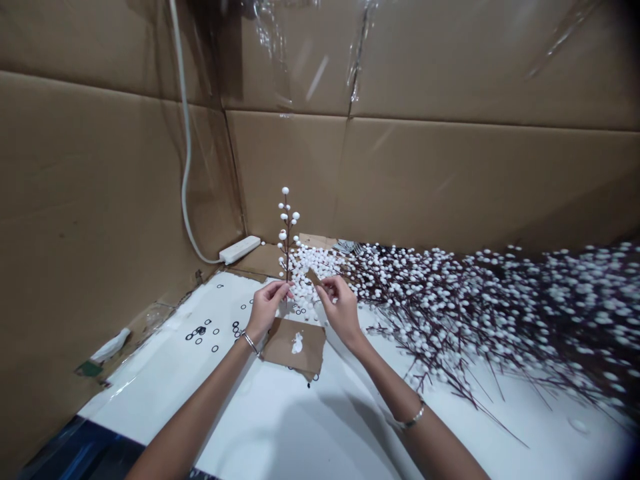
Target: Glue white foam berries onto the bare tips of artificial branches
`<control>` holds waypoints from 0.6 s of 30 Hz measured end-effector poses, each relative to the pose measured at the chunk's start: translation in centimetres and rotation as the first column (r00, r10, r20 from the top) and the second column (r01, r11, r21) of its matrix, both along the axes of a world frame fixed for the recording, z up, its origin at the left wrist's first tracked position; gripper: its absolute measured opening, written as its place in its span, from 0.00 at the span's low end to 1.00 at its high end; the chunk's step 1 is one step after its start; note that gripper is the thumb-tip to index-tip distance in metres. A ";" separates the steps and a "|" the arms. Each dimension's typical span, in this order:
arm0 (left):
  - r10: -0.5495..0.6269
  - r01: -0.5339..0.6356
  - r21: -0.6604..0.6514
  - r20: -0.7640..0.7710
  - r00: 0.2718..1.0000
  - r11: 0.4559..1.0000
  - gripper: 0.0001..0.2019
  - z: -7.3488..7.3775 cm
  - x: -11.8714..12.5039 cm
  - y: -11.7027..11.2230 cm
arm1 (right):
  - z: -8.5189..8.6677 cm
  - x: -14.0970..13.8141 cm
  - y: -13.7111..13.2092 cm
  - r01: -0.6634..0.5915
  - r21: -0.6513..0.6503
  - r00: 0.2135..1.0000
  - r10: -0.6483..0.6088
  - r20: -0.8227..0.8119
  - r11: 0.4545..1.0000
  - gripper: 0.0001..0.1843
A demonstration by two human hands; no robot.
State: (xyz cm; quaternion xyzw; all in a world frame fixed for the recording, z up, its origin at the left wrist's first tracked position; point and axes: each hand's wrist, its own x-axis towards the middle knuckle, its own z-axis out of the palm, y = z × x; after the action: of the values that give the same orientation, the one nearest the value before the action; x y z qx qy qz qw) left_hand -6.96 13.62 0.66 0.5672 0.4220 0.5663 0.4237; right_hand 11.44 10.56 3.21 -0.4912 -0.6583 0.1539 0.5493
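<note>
My left hand (269, 303) is closed around the lower stem of an artificial berry branch (287, 230), which stands upright with white berries along a dark reddish stem. My right hand (341, 308) pinches a small strip of brown cardboard (314, 277), a little to the right of the branch and apart from it. Below and between both hands lies a cardboard piece (285, 348) with a white smear of paste (297, 343) on it. Just behind the hands is a heap of loose white berries (320, 263).
Many berry branches (450, 300) lie piled along the right side. Small black rings (201, 331) are scattered on the white tabletop (240, 427) at left. A white power strip (240, 250) with its cable sits in the back corner. Cardboard walls (425, 173) enclose the back and left.
</note>
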 end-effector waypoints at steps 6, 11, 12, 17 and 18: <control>0.006 -0.006 0.002 -0.007 1.000 1.000 0.15 -0.3 -0.1 0.2 | -1.8 2.2 -2.7 -0.217 -0.405 0.968 0.141 -0.209 0.888 0.12; 0.002 -0.002 -0.006 -0.012 1.000 1.000 0.16 -0.6 -0.1 0.3 | -4.8 2.8 -4.8 -0.326 -0.596 0.937 0.167 -0.307 0.733 0.13; 0.000 0.000 -0.009 -0.015 1.000 1.000 0.16 -0.7 -0.1 0.3 | -5.3 2.8 -5.0 -0.325 -0.601 0.937 0.162 -0.309 0.730 0.13; -0.012 0.012 -0.016 -0.033 0.999 1.000 0.16 -0.8 0.0 0.3 | -6.4 3.0 -5.3 -0.329 -0.583 0.938 0.186 -0.292 0.743 0.14; -0.014 0.014 -0.017 -0.036 0.999 1.000 0.16 -0.8 0.0 0.3 | -6.3 3.2 -5.4 -0.325 -0.579 0.941 0.196 -0.276 0.748 0.14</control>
State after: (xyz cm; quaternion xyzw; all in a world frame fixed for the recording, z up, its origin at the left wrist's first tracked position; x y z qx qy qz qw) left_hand -6.96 13.95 -0.15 0.5764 0.4304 0.5496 0.4248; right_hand 14.61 5.17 -3.11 -0.5282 -0.5760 0.4835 0.3941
